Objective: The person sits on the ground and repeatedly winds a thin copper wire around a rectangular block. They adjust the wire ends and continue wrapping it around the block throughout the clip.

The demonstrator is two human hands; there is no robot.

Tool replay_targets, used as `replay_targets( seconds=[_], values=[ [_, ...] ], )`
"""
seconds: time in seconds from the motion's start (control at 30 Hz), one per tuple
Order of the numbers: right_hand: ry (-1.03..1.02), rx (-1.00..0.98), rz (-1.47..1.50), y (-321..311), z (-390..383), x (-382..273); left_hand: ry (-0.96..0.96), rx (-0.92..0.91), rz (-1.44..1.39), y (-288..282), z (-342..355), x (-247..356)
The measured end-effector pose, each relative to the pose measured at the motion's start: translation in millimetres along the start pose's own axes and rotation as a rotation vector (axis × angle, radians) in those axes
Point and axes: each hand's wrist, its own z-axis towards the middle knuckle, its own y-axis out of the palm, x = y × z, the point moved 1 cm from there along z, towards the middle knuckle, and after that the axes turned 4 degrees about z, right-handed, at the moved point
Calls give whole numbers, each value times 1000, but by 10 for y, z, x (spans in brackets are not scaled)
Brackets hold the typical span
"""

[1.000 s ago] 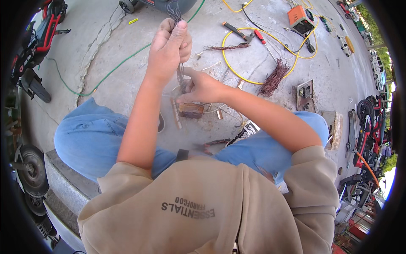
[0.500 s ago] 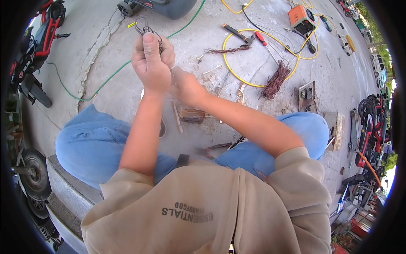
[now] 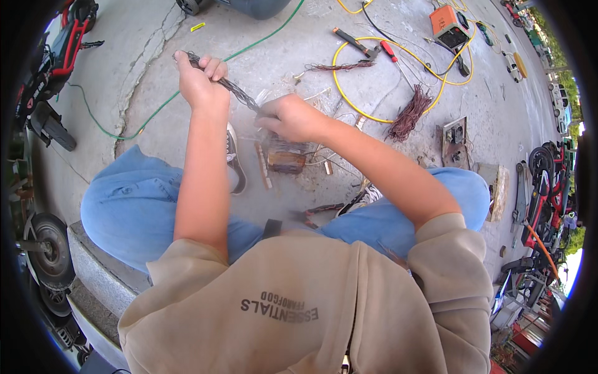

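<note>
A dark twisted bundle of wire (image 3: 240,95) stretches slantwise between my two hands. My left hand (image 3: 202,86) is closed around its upper end. At the lower right end my right hand (image 3: 293,118) grips it, fingers curled in. Below my right hand, between my feet, lies a block with brown wire windings (image 3: 286,161). Pale strips lie on the concrete beside the block. A pair of dark-handled pliers (image 3: 316,213) rests nearer my body, by my right shoe.
A hammer (image 3: 356,43), a red-handled screwdriver (image 3: 389,51) and reddish wire bundles (image 3: 411,115) lie inside or near a yellow cable loop (image 3: 336,81). An orange box-shaped machine (image 3: 448,26) stands far right. A green hose (image 3: 265,40) crosses the ground. Motorbikes (image 3: 53,75) flank both sides.
My hands have moved apart, the left leftward and the right rightward, and the wire bundle now shows stretched between them. The yellow tag lies on the ground, apart from my left hand.
</note>
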Motion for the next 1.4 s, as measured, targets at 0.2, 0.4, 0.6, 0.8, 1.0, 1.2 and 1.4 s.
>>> replay_targets(
  seconds=[0.2, 0.4, 0.6, 0.8, 1.0, 1.2, 1.4],
  values=[
    [294, -136, 914, 147, -41, 172, -332, -156, 282, -299, -145, -562],
    [267, -160, 914, 325, -30, 230, -369, -425, 769, -508, -256, -411],
    [389, 165, 279, -199, -23, 955, -529, -507, 1699, -1137, 146, -72],
    [685, 145, 283, -216, -434, 1861, -956, -506, 1771, -1665, 196, -245],
    [556, -143, 226, 263, -541, 2065, -1031, -724, 1899, -1439, 342, -316],
    [555, -25, 529, 490, -421, 1801, -972, -1009, 2042, -1189, 497, -267],
    [709, 7, 866, 533, -353, 1728, -790, -1428, 2099, -1464, 653, -597]
  ],
)
